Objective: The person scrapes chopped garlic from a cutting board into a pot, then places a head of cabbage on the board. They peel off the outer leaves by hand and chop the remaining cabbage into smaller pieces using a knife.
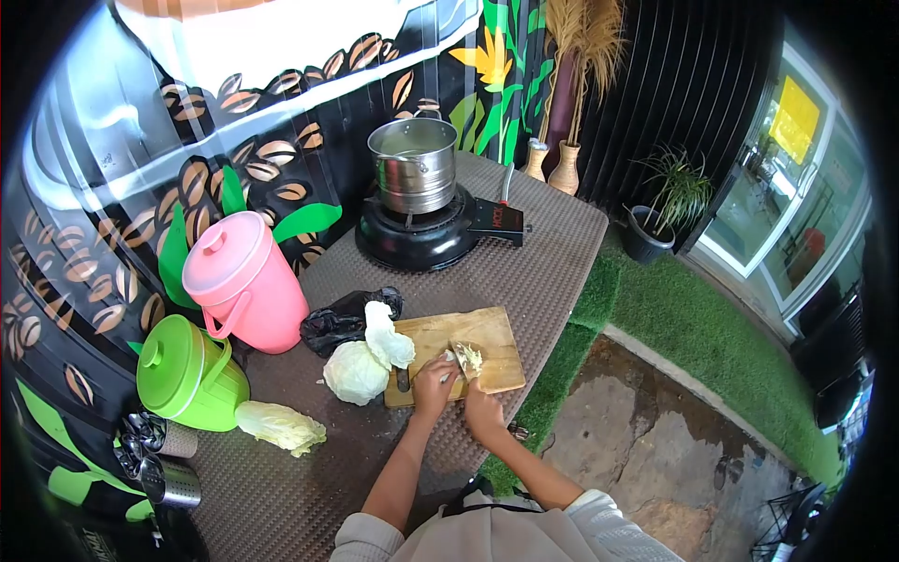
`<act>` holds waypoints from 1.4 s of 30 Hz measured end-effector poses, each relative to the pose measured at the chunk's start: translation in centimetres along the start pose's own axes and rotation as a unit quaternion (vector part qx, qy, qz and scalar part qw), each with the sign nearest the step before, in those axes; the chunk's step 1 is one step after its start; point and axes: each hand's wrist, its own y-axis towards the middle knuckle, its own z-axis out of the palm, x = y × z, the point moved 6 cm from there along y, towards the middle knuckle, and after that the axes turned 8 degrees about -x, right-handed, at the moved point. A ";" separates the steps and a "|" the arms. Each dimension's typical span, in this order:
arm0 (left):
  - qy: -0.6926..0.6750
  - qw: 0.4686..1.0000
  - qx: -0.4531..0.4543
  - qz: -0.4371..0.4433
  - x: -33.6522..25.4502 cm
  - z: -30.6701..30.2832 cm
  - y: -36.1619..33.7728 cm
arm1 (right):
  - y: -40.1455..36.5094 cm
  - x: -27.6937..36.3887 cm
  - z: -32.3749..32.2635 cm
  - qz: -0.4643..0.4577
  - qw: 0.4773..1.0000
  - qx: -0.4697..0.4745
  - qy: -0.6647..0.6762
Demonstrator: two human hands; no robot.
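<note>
A wooden cutting board (487,332) lies on the brown mat. On it sits a small cut cabbage piece (467,358). My left hand (433,382) rests on the board's near edge with its fingers on that piece. My right hand (483,412) is just below the piece at the board's front edge, fingers curled; what it grips is hidden. A dark handle (403,379) lies on the board beside my left hand. A cabbage half (355,373) and loose leaves (386,337) sit at the board's left end.
A steel pot (414,164) stands on a black gas stove (421,234) at the back. A pink lidded bucket (245,281), a green one (187,375), a black bag (342,318), another cabbage chunk (279,426) and steel cups (173,478) are on the left. The table edge drops to grass on the right.
</note>
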 end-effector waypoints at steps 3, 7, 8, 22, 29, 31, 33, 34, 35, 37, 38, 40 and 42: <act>-0.008 1.000 -0.003 -0.001 0.0 0.0 0.0 | 1.2 0.2 0.2 0.002 1.000 -0.012 0.024; -0.013 1.000 0.000 -0.013 -0.6 -0.3 0.2 | 2.1 -0.2 -1.3 -0.034 0.999 0.012 0.040; -0.011 1.000 -0.001 -0.011 -0.6 -0.3 0.2 | 2.0 -0.1 -1.6 -0.038 0.998 0.020 0.052; -0.012 1.000 -0.002 0.008 -1.0 -0.6 0.1 | 0.7 0.3 -1.4 -0.013 0.999 0.030 0.030; 0.001 1.000 0.009 0.016 -0.7 -0.3 -0.1 | 2.6 -0.1 0.6 0.005 0.999 0.016 0.047; -0.002 1.000 0.012 0.006 -0.7 -0.2 0.1 | 2.7 -0.4 -0.8 -0.015 0.999 0.017 0.038; -0.006 1.000 0.013 -0.013 -0.6 -0.2 0.0 | 2.2 -0.2 -1.1 -0.038 0.999 0.020 0.029; -0.007 1.000 0.013 -0.013 -0.5 -0.2 0.0 | 1.2 -0.2 -0.8 -0.051 0.999 -0.001 -0.012; 0.001 1.000 0.018 -0.015 -0.5 -0.1 -0.1 | 0.3 -0.2 -0.4 -0.065 0.996 -0.022 -0.053; 0.010 1.000 0.021 -0.013 -0.1 -0.1 0.0 | -0.8 0.0 0.7 -0.023 0.998 -0.047 -0.032; 0.005 1.000 0.014 0.006 0.0 -0.1 0.0 | -1.2 -0.3 1.2 0.021 0.997 -0.068 -0.010; 0.001 1.000 0.009 0.024 0.0 -0.1 0.0 | -0.4 -0.4 1.6 0.003 0.995 -0.097 -0.025; -0.012 1.000 0.005 0.025 0.1 0.0 -0.2 | 1.6 -0.7 1.7 -0.011 0.998 -0.067 0.010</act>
